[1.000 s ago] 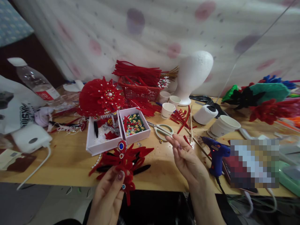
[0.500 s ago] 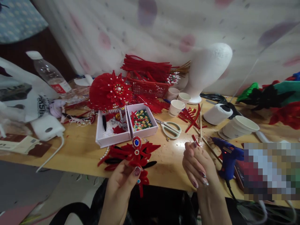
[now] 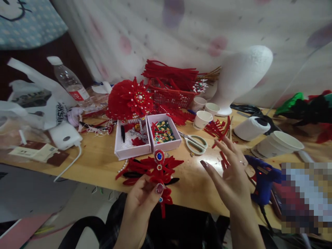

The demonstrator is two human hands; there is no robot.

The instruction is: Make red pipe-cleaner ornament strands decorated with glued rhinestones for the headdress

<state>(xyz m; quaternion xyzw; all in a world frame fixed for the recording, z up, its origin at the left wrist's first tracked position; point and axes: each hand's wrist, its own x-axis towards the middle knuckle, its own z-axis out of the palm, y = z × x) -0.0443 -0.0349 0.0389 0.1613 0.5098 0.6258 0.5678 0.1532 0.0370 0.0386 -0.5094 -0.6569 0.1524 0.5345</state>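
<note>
My left hand point(image 3: 141, 204) pinches a red fuzzy ornament point(image 3: 160, 178) set with a blue gem at its top and a smaller light-blue gem low down. Behind it on the table lie red and black petal-shaped pieces point(image 3: 168, 164), partly hidden by the hand. My right hand point(image 3: 230, 173) is held over the table with thumb and fingers spread, and nothing shows in its grasp. Short red strips point(image 3: 216, 128) lie just beyond its fingertips. To its right is a blue glue gun point(image 3: 267, 178) with a small red light on.
Two white boxes hold beads point(image 3: 163, 133) and trinkets point(image 3: 133, 135). Scissors point(image 3: 195, 143), paper cups point(image 3: 203, 119), a thread cone point(image 3: 250, 128) and a foam head point(image 3: 243, 79) stand or lie beyond. A red basket point(image 3: 171, 97) and red flower piece point(image 3: 129, 98) are at the back.
My right hand has opened from curled fingers to spread ones and reached forward over the table. My left hand keeps its hold on the ornament. The view has shifted slightly left.
</note>
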